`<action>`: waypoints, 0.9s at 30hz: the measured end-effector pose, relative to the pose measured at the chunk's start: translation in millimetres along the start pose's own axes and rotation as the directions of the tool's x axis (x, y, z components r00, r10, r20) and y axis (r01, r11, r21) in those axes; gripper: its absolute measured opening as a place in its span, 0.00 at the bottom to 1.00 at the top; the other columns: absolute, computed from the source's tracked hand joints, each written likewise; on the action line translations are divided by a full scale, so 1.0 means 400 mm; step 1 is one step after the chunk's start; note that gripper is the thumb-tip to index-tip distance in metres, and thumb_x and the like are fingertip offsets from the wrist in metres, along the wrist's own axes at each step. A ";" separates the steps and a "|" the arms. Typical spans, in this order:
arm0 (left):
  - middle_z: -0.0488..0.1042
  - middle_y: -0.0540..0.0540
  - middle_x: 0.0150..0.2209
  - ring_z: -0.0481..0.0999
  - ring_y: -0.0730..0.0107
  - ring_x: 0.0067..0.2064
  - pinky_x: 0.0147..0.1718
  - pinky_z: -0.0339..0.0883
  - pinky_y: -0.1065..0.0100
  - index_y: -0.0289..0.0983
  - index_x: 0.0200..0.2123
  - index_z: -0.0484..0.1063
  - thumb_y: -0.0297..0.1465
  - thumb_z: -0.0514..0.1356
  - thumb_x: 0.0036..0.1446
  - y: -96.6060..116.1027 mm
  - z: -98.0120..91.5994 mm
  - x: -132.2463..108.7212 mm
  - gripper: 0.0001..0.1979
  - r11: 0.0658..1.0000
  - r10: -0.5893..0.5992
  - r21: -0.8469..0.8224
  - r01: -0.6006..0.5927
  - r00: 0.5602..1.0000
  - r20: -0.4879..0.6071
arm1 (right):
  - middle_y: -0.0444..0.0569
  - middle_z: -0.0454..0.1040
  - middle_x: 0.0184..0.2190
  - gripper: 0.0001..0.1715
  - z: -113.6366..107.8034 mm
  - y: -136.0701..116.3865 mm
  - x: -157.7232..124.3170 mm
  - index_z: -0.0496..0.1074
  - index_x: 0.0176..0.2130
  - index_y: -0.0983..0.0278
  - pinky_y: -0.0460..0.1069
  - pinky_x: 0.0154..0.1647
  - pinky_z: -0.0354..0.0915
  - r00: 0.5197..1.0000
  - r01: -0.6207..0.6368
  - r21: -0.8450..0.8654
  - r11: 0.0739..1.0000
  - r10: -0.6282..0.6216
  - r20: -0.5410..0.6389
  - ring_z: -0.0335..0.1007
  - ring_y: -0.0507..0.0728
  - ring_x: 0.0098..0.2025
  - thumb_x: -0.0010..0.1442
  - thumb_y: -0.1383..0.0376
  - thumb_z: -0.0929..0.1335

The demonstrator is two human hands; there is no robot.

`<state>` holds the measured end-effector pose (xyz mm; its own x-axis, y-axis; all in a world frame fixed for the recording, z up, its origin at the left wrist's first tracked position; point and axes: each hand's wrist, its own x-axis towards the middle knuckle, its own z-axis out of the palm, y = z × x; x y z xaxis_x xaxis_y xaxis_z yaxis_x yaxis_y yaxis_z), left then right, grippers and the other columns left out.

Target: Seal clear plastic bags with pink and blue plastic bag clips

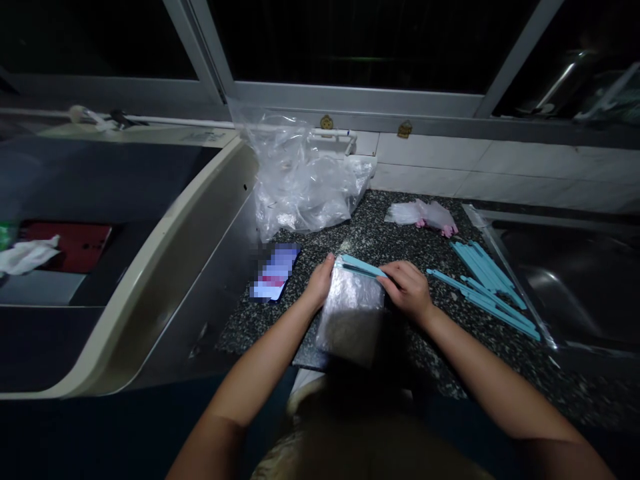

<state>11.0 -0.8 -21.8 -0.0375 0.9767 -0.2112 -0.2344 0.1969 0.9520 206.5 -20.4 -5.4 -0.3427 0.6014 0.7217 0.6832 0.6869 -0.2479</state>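
A blue bag-sealing clip (pixel 356 265) lies across the top edge of a clear plastic bag (pixel 353 313) in front of me. The clip looks slightly parted along its length. My left hand (pixel 321 283) pinches the bag's upper left corner at the clip's left end. At the other end, my right hand (pixel 407 288) is closed around the clip, thumb nearest me. What fills the bag, if anything, is hard to make out; its lower part is in shadow. More blue sealing clips (pixel 493 287) lie loose on the counter to the right of my right hand.
Crumpled clear plastic bags (pixel 305 180) are heaped at the back of the speckled counter (pixel 370 227). A phone (pixel 277 270) lies left of my left hand. White and pink small items (pixel 425 215) sit behind. A steel sink (pixel 575 273) is right, a washing machine (pixel 165 253) left.
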 end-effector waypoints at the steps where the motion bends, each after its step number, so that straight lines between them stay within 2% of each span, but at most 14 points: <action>1: 0.71 0.48 0.18 0.69 0.67 0.26 0.29 0.60 0.69 0.34 0.19 0.70 0.56 0.57 0.36 0.000 -0.001 0.002 0.28 1.000 0.003 -0.001 -0.003 1.000 0.001 | 0.49 0.73 0.27 0.08 0.002 0.002 0.004 0.73 0.35 0.62 0.50 0.33 0.65 1.000 0.000 0.006 1.000 0.000 0.000 0.68 0.54 0.31 0.57 0.65 0.64; 10: 0.74 0.45 0.22 0.72 0.64 0.30 0.33 0.62 0.67 0.32 0.24 0.73 0.57 0.56 0.36 0.006 -0.014 0.024 0.31 1.000 0.028 0.000 -0.028 0.999 -0.018 | 0.50 0.73 0.28 0.06 0.028 0.014 0.040 0.72 0.35 0.64 0.50 0.33 0.66 0.998 0.040 0.072 0.997 -0.037 -0.050 0.68 0.54 0.31 0.56 0.66 0.65; 19: 0.74 0.45 0.21 0.72 0.63 0.30 0.33 0.62 0.67 0.30 0.24 0.74 0.58 0.56 0.36 0.010 -0.011 0.019 0.33 1.000 0.018 0.004 -0.018 1.000 -0.023 | 0.50 0.73 0.29 0.07 0.023 0.021 0.037 0.72 0.35 0.64 0.50 0.33 0.67 0.997 -0.018 0.127 0.992 0.028 -0.077 0.69 0.54 0.32 0.55 0.66 0.66; 27: 0.73 0.46 0.20 0.72 0.65 0.27 0.30 0.62 0.67 0.31 0.23 0.73 0.60 0.57 0.28 0.012 -0.007 0.018 0.35 1.000 -0.003 -0.027 0.001 0.998 -0.063 | 0.48 0.72 0.29 0.06 0.015 0.017 0.041 0.71 0.35 0.62 0.48 0.28 0.66 0.989 -0.048 0.199 0.979 0.075 -0.130 0.68 0.53 0.31 0.54 0.67 0.66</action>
<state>7.0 7.0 -19.3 -0.0976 0.9689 -0.2274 -0.2606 0.1956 0.9454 201.8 -3.4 0.8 -0.2038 0.5926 0.7793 0.5567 0.7249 -0.4057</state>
